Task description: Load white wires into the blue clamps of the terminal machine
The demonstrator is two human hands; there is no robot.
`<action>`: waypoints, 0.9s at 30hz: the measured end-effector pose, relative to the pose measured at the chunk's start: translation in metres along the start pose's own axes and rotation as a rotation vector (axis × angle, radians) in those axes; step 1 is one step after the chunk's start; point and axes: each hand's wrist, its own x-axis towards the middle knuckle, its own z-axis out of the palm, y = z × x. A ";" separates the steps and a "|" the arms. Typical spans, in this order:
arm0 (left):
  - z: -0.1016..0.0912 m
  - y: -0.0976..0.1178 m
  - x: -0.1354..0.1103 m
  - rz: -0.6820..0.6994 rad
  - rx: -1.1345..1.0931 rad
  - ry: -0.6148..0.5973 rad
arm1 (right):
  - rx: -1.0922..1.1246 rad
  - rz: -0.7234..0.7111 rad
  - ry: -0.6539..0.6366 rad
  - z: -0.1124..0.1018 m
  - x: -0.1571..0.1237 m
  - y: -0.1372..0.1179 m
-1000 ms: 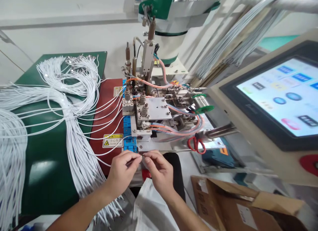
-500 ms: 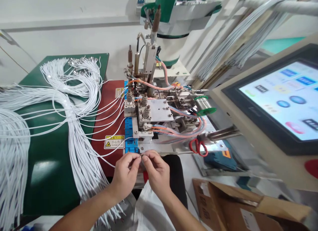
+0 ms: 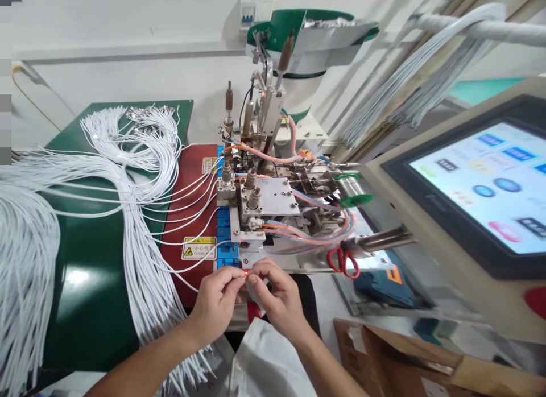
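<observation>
Wire tip (image 3: pixel 246 276) pinched btwn L hand (image 3: pixel 218 299) & R hand (image 3: pixel 276 299), by machine (image 3: pixel 273 195).

A green bench top (image 3: pixel 85 329) carries thick bundles of white wires (image 3: pixel 140 272). A red mat (image 3: pixel 194 223) lies beside them, touching a small machine (image 3: pixel 268 195).

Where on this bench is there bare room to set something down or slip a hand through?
The widest bare patch is the green mat between the two white wire bundles. The red plate has thin gaps among loose wires. Crowded: the machine, packed with hoses, and its front edge, where the left hand and right hand pinch a wire end.
</observation>
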 end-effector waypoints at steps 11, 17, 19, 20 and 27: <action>0.000 0.000 0.000 -0.041 -0.070 -0.022 | 0.059 0.047 -0.048 0.001 0.005 0.002; -0.013 0.008 0.002 -0.002 0.039 -0.198 | -0.120 -0.056 -0.346 -0.020 0.013 -0.008; -0.018 0.010 0.003 0.028 0.088 -0.282 | -0.183 -0.097 -0.470 -0.025 0.014 -0.012; -0.019 0.011 0.003 0.043 0.118 -0.322 | -0.215 -0.118 -0.526 -0.026 0.014 -0.014; -0.011 0.011 0.000 -0.045 0.038 -0.135 | -0.221 -0.109 -0.240 -0.011 0.011 -0.010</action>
